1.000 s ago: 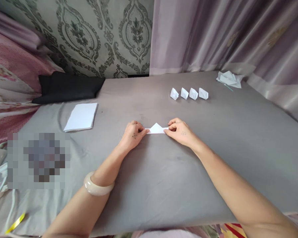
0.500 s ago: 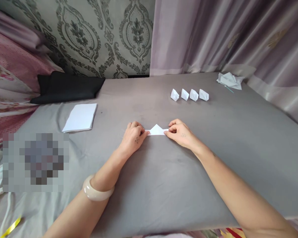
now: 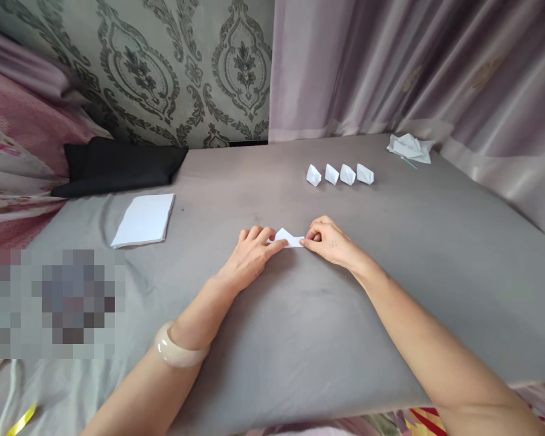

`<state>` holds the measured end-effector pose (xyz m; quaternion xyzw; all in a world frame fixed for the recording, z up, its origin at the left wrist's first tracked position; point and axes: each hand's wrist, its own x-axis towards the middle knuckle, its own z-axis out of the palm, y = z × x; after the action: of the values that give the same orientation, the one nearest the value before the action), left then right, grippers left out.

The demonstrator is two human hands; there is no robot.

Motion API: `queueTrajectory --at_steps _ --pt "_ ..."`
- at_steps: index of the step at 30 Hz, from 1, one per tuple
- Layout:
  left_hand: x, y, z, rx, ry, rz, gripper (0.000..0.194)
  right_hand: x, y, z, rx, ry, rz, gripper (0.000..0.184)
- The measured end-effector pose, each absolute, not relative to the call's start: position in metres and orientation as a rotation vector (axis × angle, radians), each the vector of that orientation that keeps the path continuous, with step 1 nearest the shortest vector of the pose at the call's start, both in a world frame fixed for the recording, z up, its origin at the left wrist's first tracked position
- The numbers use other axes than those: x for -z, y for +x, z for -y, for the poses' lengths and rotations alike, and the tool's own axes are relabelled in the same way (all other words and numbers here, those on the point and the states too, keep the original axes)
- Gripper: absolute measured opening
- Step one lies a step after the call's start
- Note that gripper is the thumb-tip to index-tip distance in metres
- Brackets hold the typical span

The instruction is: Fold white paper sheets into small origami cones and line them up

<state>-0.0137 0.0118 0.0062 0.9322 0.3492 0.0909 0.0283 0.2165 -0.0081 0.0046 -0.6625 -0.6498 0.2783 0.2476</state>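
A small folded white paper with a pointed peak in its middle lies on the grey cloth between my hands. My left hand covers its left part, thumb along the lower edge and fingers curled over the back. The right end is pinched between thumb and fingers of my right hand. Beyond my right hand, several folded white paper shapes stand in a row.
A stack of white paper sheets lies to the left, in front of a folded black cloth. Loose white papers and a thin bluish stick sit at the back right. A yellow strip is at the lower left.
My left hand has slid right along the paper, its thumb now reaching near the peak. My right hand keeps its pinch on the right end. The view has shifted slightly.
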Motion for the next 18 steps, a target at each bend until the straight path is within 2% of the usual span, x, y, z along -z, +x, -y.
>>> queueTrajectory --at_steps 5,9,13,18 --pt "-0.007 -0.015 -0.015 -0.259 2.871 -0.974 0.049 -0.010 0.216 0.012 -0.697 -1.738 1.700 0.013" --pt "-0.009 -0.014 -0.014 -0.268 2.869 -0.951 0.047 -0.017 0.187 0.029 -0.381 -1.545 1.819 0.024" --pt "-0.009 -0.014 -0.012 -0.309 2.837 -0.970 0.044 -0.017 0.158 0.049 -0.284 -1.584 2.144 0.032" --pt "-0.001 -0.014 -0.011 -0.395 2.565 -1.381 0.032 -0.015 0.151 0.055 -0.112 -1.669 2.295 0.036"
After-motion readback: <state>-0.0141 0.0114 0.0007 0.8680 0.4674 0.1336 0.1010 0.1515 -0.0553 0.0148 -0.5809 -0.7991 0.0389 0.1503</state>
